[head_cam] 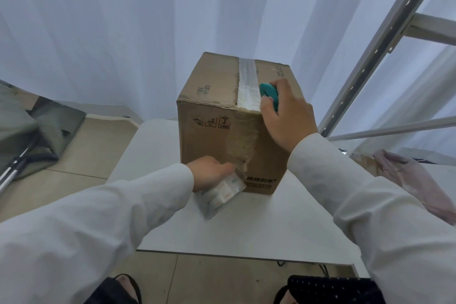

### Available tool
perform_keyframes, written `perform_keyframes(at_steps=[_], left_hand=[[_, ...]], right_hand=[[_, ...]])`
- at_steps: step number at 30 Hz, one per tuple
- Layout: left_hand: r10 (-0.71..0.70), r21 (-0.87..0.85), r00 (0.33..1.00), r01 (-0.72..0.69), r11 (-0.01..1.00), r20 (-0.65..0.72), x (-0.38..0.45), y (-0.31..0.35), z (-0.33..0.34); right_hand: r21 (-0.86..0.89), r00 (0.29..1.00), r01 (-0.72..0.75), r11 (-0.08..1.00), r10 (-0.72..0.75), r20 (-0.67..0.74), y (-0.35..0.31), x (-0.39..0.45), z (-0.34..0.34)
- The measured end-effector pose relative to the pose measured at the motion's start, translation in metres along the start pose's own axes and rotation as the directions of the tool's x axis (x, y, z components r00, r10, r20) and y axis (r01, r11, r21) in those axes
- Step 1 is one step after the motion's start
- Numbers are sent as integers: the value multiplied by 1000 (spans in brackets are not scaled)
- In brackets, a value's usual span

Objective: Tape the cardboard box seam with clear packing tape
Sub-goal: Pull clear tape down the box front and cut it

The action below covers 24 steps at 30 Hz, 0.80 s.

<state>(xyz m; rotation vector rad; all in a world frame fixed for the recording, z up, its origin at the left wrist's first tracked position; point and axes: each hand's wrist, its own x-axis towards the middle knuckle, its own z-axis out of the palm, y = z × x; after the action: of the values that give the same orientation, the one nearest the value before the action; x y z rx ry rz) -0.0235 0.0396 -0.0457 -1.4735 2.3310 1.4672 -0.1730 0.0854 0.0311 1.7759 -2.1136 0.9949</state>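
A brown cardboard box [207,140] stands upright on a small white table [246,229]. A strip of clear tape [247,81] runs along the seam on its top and down the near face, where it looks wrinkled. My right hand [286,116] rests at the box's top right edge, gripping a teal tool [268,94] beside the tape. My left hand [212,173] presses low on the near face at the crumpled end of the tape, and a clear plastic-wrapped packet [219,197] lies under it against the box's base.
White curtains hang behind the table. A metal rack frame [370,57] rises at the right, with a pink plastic bag [419,185] below it. Grey-green fabric [29,131] and a pole lie on the tiled floor at the left. My feet show below the table's front edge.
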Motion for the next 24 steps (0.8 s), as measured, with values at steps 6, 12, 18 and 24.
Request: perform_keyframes(at_steps=[6, 12, 18, 24], left_hand=[[29, 165, 1000, -30, 986, 7, 0, 1, -1], [63, 227, 998, -65, 972, 15, 2, 3, -3], [79, 244, 997, -81, 966, 19, 3, 1, -7], [53, 277, 998, -60, 959, 34, 7, 0, -5]], right_hand=[[-77, 988, 149, 986, -152, -31, 4, -8, 8], [-80, 847, 526, 847, -530, -42, 18, -26, 5], [-348, 709, 703, 620, -574, 410, 73, -74, 44], [-383, 701, 701, 601, -486, 522, 76, -87, 50]])
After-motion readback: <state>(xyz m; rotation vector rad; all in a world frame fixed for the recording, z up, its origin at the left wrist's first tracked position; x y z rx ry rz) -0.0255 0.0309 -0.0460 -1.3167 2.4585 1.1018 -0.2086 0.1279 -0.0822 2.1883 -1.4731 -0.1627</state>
